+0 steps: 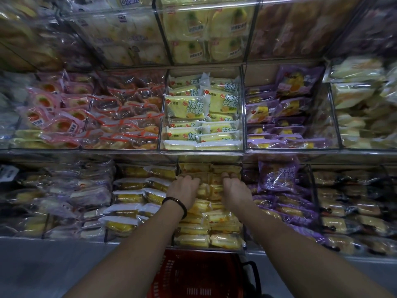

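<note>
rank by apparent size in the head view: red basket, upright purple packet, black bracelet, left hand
1. red basket, largest even though partly cut off
2. purple packet and left hand gripping yellow packets: they look about alike, so unranked
3. black bracelet, smallest

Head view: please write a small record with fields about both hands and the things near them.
left hand: rests on yellow clear-wrapped snack packs, fingers bent over them
right hand: rests on the same packs, fingers bent
grip: cannot tell
left wrist: black bead bracelet
below arms: red plastic mesh basket
right neighbour bin: purple plastic-wrapped packets
</note>
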Motion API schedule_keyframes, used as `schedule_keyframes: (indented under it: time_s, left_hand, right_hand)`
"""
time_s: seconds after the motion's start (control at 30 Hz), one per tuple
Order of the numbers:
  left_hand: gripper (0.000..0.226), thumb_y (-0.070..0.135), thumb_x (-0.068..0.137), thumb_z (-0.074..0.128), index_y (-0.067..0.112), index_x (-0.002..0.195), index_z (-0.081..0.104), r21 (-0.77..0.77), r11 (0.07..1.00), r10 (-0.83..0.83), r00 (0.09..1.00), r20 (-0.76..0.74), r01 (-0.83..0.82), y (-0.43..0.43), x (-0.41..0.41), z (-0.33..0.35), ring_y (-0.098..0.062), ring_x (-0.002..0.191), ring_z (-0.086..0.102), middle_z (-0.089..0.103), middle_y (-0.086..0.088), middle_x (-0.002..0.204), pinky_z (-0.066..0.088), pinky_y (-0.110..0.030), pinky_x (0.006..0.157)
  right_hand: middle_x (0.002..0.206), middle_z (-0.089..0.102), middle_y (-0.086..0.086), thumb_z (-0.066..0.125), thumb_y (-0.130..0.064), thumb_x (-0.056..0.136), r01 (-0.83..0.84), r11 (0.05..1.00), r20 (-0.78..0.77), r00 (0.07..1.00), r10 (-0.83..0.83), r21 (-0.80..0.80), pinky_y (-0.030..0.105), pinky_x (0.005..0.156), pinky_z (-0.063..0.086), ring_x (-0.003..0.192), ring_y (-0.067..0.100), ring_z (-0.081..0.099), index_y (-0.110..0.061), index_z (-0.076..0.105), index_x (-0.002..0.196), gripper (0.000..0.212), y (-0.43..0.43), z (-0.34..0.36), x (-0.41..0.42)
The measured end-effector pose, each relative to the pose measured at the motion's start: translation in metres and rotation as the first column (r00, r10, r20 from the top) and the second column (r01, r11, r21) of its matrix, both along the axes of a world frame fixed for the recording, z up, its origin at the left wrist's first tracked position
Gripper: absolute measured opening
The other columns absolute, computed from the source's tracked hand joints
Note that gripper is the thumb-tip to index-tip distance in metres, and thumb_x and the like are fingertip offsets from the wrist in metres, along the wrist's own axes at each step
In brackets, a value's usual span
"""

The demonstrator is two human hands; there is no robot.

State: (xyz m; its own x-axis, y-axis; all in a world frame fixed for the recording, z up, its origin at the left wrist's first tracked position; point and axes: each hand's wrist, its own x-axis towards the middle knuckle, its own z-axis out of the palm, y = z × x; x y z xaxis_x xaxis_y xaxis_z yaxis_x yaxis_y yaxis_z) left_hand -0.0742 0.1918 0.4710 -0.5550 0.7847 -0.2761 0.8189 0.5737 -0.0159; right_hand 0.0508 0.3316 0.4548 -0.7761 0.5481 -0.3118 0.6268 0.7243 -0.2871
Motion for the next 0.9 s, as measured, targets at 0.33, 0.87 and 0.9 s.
schedule_keyframes:
  time_s: [0.33, 0.87, 0.9]
  left_hand:
    - [0.029, 0.021, 0.093, 0.066, 0.025, 0.121, 0.065, 0.222, 0.966, -0.141, 0.990, 0.015, 0.135, -0.040, 0.008, -0.001, -0.024, 0.111, 0.058, 0.063, 0.000, 0.119, 0.054, -0.038, 0.087]
    - [0.043, 0.009, 0.094, 0.060, 0.033, 0.130, 0.061, 0.045, 0.998, -0.031, 0.998, -0.059, 0.033, -0.040, 0.033, -0.002, -0.028, 0.121, 0.051, 0.068, 0.004, 0.129, 0.043, -0.041, 0.097]
    - [0.041, 0.009, 0.094, 0.061, 0.033, 0.128, 0.061, 0.049, 0.999, -0.019, 0.997, -0.077, 0.023, -0.039, 0.033, -0.002, -0.028, 0.120, 0.050, 0.069, 0.005, 0.128, 0.043, -0.040, 0.096]
  right_hand:
    - [0.108, 0.061, 0.006, 0.066, -0.024, 0.080, -0.197, 0.968, -0.283, 0.930, 0.234, 0.154, 0.036, 0.074, 0.052, 0.096, 0.028, 0.061, -0.016, 0.066, 0.114, 0.035, -0.008, 0.006, 0.050]
    - [0.085, 0.071, -0.002, 0.080, -0.007, 0.069, -0.182, 0.927, -0.039, 0.978, 0.206, 0.329, 0.042, 0.077, 0.043, 0.087, 0.028, 0.051, -0.025, 0.067, 0.100, 0.038, -0.017, -0.004, 0.069]
    - [0.089, 0.071, 0.000, 0.080, -0.007, 0.072, -0.176, 0.940, 0.004, 0.983, 0.183, 0.292, 0.042, 0.077, 0.045, 0.088, 0.028, 0.052, -0.026, 0.068, 0.102, 0.038, -0.018, 0.002, 0.065]
